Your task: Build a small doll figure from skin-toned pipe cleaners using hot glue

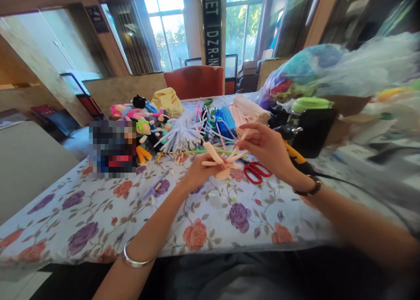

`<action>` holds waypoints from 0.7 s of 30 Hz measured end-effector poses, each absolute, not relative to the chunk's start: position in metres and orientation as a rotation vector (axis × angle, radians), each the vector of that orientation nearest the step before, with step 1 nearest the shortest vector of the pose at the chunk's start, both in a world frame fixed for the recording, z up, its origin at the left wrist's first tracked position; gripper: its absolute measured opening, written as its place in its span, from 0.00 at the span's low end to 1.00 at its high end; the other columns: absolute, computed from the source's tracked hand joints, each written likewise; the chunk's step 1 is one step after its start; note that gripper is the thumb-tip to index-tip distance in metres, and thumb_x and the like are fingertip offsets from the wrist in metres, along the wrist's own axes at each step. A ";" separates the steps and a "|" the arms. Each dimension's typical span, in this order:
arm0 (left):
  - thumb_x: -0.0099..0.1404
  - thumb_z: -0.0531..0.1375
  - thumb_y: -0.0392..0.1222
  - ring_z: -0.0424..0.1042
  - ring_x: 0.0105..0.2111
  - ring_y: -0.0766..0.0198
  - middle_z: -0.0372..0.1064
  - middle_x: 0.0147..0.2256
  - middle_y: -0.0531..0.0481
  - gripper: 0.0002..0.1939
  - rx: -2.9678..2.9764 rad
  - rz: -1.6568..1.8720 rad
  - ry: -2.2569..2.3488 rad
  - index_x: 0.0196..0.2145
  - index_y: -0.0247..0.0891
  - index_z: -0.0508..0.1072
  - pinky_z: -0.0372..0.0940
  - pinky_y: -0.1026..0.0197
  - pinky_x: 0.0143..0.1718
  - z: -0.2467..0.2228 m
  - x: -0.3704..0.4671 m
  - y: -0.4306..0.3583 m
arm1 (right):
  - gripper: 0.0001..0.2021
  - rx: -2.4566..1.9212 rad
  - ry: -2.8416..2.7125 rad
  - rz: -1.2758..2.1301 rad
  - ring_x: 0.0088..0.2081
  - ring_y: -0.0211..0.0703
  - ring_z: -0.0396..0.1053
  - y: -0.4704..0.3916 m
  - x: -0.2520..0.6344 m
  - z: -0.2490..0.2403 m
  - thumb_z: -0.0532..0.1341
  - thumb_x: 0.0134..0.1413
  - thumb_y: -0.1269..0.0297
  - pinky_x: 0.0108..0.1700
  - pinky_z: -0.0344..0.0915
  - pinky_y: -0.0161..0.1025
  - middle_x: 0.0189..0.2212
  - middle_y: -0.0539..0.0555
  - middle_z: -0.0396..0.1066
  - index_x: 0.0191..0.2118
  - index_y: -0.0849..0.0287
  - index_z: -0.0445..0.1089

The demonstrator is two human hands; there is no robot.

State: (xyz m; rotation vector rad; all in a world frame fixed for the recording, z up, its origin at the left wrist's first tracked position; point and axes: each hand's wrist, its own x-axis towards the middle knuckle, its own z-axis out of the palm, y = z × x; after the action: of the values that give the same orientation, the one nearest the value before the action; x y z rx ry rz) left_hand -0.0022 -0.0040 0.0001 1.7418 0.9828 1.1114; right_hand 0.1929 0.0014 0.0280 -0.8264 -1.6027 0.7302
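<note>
My left hand (204,167) is closed around the base of a bundle of pale peach fuzzy stems (212,153), which fan out above the table. My right hand (254,144), at the bundle's upper right, pinches one of the peach stems between thumb and fingers. A rounded peach piece (223,174) hangs below the bundle. Red-handled scissors (257,172) lie on the flowered tablecloth (216,221) just below my right hand, their blades partly hidden.
Behind the hands lie white stems (185,133), blue stems (225,120) and pale pink stems (246,111). Small dolls (144,127) are heaped at the left. A yellow tool (298,160) with a cord, a black panel (313,132) and plastic bags (305,72) stand at the right.
</note>
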 end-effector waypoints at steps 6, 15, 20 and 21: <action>0.48 0.66 0.46 0.71 0.30 0.63 0.75 0.31 0.49 0.13 1.739 1.169 1.031 0.30 0.37 0.78 0.64 0.63 0.32 -0.004 -0.003 -0.001 | 0.24 -1.039 -1.732 0.341 0.33 0.43 0.73 0.000 0.195 0.028 0.63 0.50 0.58 0.42 0.66 0.42 0.29 0.50 0.76 0.53 0.58 0.65; 0.48 0.66 0.50 0.65 0.26 0.68 0.72 0.26 0.51 0.15 1.573 1.412 1.053 0.30 0.37 0.78 0.57 0.67 0.25 -0.009 -0.006 0.005 | 0.25 -1.670 -2.086 -0.175 0.20 0.39 0.61 0.005 0.252 0.065 0.50 0.58 0.47 0.28 0.52 0.38 0.18 0.55 0.68 0.24 0.61 0.71; 0.48 0.66 0.50 0.65 0.26 0.69 0.70 0.26 0.53 0.14 1.438 1.431 0.964 0.29 0.37 0.77 0.57 0.67 0.26 -0.015 -0.009 0.011 | 0.31 -2.106 -2.165 -0.243 0.19 0.39 0.57 0.018 0.303 0.056 0.50 0.50 0.35 0.25 0.49 0.40 0.19 0.59 0.65 0.20 0.62 0.67; 0.48 0.67 0.50 0.65 0.26 0.69 0.70 0.26 0.53 0.14 1.405 1.429 0.948 0.29 0.37 0.77 0.57 0.67 0.27 -0.015 -0.009 0.011 | 0.32 -2.140 -2.141 -0.195 0.20 0.40 0.58 0.022 0.310 0.051 0.51 0.46 0.32 0.25 0.50 0.40 0.20 0.60 0.65 0.20 0.62 0.67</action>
State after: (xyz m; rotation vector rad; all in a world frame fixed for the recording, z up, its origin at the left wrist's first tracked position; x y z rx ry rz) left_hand -0.0086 0.0110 -0.0148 1.4054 0.9477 1.4291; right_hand 0.3102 0.0221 0.0511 -2.1403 -2.1405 -0.1945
